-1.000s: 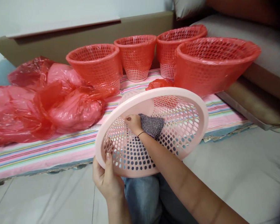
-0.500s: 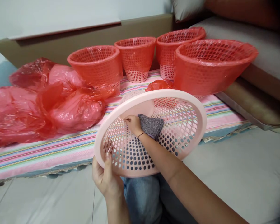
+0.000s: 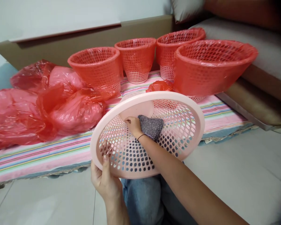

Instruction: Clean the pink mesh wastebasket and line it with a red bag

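Note:
A pale pink plastic basket (image 3: 148,96) with hexagonal holes is tilted over my lap, its wide mouth facing me. My left hand (image 3: 109,178) grips its rim at the lower left, thumb on the inside and fingers behind. Reaching into the basket, my right hand (image 3: 134,126) is closed around a grey fuzzy cloth (image 3: 152,126), which sticks out to the right of the hand near the basket's base. Part of the cloth is hidden by the hand, and a dark band circles that wrist.
Several baskets covered in red plastic bags, such as the nearest one (image 3: 208,73), stand on a striped cloth (image 3: 44,156). Crumpled red plastic bags (image 3: 70,109) with pink contents lie at left. A sofa armrest and cushions (image 3: 234,34) are at right; tiled floor (image 3: 236,168) lies below.
The basket and my left hand have shifted slightly left. My right hand stays inside with the grey cloth, almost unmoved.

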Available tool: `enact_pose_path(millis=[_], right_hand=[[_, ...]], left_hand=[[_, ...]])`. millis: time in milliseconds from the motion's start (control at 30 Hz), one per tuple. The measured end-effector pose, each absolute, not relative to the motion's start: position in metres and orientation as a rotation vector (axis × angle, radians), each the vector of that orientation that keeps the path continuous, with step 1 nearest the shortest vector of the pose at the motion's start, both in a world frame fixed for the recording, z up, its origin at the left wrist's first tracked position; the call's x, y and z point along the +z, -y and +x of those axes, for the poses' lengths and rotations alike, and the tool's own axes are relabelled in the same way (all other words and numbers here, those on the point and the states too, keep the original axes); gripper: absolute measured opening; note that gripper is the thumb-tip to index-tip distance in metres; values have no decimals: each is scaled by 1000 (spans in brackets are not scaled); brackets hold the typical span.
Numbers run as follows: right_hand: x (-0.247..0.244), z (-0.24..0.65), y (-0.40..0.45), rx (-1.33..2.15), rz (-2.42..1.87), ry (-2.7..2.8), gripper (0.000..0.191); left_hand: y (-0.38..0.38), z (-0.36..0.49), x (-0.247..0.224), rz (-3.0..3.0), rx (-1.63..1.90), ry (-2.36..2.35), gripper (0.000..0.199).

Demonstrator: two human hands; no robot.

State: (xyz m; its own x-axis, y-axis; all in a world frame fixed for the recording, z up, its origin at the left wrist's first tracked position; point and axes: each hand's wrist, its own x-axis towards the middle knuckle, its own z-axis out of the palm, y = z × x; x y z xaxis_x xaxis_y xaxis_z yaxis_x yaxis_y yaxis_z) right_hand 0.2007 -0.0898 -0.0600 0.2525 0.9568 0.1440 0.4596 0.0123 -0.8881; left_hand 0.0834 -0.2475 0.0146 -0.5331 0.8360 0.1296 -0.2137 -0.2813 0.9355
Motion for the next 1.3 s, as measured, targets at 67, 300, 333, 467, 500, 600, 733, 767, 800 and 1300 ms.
enact_pose_path(millis=[67, 300, 333, 467, 500, 600, 733, 767, 800, 1300], right_hand=[[-41, 203, 95, 664, -1572, 1346, 16], [63, 229, 208, 500, -1100, 1533, 8], [75, 236, 231, 391, -1045, 1509, 10], [90, 287, 289, -166, -1059, 972, 16], [82, 306, 291, -336, -1099, 782, 10], [37, 372, 278, -272, -1389, 659, 15], [-32, 440, 247, -56, -1820, 669, 31], [-43, 449, 240, -39, -1867, 675, 31], [-52, 454, 233, -26, -1888, 691, 30], [27, 393, 252, 39, -1366, 795, 25]], left_hand=[[248, 84, 15, 858, 1885, -1232, 30], [245, 81, 16, 787, 1880, -1249, 30], [244, 78, 15, 768, 1882, -1248, 30], [238, 64, 6, 730, 1904, -1187, 31], [236, 60, 3, 720, 1910, -1182, 32], [233, 49, -7, 653, 1905, -1214, 34], [231, 40, -15, 563, 1894, -1243, 37], [231, 39, -16, 551, 1894, -1239, 38], [231, 39, -17, 543, 1893, -1236, 38], [234, 44, -12, 555, 1878, -1233, 39]])
